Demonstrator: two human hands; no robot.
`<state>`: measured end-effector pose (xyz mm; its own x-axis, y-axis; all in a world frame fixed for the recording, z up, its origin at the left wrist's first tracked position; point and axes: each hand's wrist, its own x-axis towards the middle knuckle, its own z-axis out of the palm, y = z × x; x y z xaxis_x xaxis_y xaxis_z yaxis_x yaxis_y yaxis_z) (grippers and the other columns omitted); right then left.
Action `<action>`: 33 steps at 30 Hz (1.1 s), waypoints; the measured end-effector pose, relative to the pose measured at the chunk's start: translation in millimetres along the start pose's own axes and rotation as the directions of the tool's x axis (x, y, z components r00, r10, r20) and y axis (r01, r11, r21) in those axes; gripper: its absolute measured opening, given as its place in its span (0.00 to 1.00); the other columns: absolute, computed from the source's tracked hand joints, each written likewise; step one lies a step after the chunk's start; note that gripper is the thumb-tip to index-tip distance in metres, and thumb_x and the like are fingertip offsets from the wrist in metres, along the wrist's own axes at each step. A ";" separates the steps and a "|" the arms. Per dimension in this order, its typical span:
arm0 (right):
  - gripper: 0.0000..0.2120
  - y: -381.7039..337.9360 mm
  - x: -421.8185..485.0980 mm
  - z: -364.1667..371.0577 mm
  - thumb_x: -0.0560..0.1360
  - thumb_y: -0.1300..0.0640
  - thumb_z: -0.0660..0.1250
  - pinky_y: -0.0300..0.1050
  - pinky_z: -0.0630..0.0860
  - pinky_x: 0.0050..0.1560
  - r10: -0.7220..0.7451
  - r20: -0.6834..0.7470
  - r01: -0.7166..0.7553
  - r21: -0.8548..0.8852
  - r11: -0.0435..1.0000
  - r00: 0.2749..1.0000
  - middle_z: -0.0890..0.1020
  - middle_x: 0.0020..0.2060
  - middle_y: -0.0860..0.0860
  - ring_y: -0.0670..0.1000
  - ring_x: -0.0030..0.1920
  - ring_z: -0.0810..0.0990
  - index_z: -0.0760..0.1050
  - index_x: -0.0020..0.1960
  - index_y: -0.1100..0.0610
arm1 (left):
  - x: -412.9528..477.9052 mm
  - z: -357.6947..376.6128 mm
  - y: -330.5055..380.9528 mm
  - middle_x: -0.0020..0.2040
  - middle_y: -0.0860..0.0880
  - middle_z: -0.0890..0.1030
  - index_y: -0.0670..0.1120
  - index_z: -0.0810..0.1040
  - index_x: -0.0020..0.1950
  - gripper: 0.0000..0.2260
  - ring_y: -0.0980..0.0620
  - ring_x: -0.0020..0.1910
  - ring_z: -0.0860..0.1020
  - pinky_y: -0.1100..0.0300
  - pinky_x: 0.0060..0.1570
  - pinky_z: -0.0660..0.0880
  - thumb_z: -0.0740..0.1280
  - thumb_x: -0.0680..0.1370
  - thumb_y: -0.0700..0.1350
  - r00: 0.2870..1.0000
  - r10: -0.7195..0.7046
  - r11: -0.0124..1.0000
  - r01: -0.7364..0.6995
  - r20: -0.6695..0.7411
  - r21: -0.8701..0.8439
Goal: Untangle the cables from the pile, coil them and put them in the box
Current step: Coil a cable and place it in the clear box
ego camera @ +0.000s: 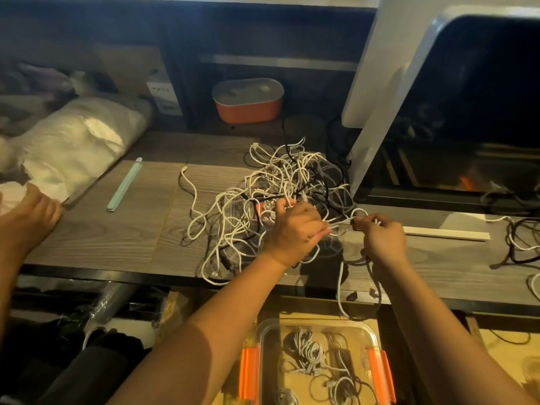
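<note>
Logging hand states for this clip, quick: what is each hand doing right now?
Left hand: grips white cables from the pile.
Right hand: pinches a white cable.

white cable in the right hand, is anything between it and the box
Nothing solid shows between them: the box sits below the desk, top seemingly open. But the white cable pinched by the right hand runs into the pile, which the left hand grips.
</note>
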<state>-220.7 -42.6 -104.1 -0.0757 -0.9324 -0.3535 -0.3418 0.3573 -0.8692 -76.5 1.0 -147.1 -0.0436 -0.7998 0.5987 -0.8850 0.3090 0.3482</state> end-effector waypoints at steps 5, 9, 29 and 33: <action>0.08 12.4 6.1 5.5 0.78 0.57 0.65 0.47 0.69 0.37 -0.017 -0.100 0.014 -0.030 0.999 0.995 0.76 0.37 0.52 0.52 0.38 0.72 0.79 0.53 0.60 | -3.8 1.9 7.2 0.35 0.52 0.80 0.47 0.80 0.34 0.09 0.52 0.44 0.70 0.54 0.49 0.58 0.66 0.72 0.45 0.990 0.122 0.987 -0.114 -0.065 0.113; 0.06 17.8 1.7 4.6 0.78 0.56 0.64 0.51 0.72 0.42 -0.078 -0.125 0.063 -0.118 0.991 0.989 0.75 0.36 0.50 0.53 0.41 0.75 0.77 0.50 0.58 | -4.4 2.9 10.7 0.34 0.53 0.79 0.47 0.79 0.33 0.10 0.52 0.44 0.70 0.53 0.48 0.58 0.64 0.72 0.48 0.995 0.095 0.990 -0.098 0.034 0.106; 0.08 4.9 -7.8 -12.5 0.78 0.55 0.64 0.48 0.70 0.44 -0.448 -0.001 0.423 -0.329 0.844 0.894 0.77 0.44 0.51 0.50 0.46 0.74 0.79 0.49 0.58 | 12.7 -15.3 30.0 0.44 0.51 0.79 0.47 0.82 0.42 0.07 0.50 0.49 0.77 0.42 0.61 0.57 0.66 0.75 0.47 0.969 -0.173 0.983 0.181 0.176 -0.030; 0.07 8.1 1.2 -13.3 0.79 0.56 0.63 0.50 0.73 0.42 -0.153 -0.121 0.144 -0.079 0.986 0.981 0.76 0.38 0.52 0.52 0.42 0.75 0.77 0.49 0.59 | -2.4 -14.0 23.5 0.40 0.49 0.79 0.45 0.80 0.39 0.09 0.54 0.45 0.74 0.47 0.56 0.63 0.63 0.75 0.46 0.997 -0.070 0.988 0.074 0.033 -0.136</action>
<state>-236.0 -41.6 -106.9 -0.1351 -0.9757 -0.1724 -0.4223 0.2141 -0.8808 -90.7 17.3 -130.2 0.0031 -0.8361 0.5485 -0.8147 0.3160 0.4862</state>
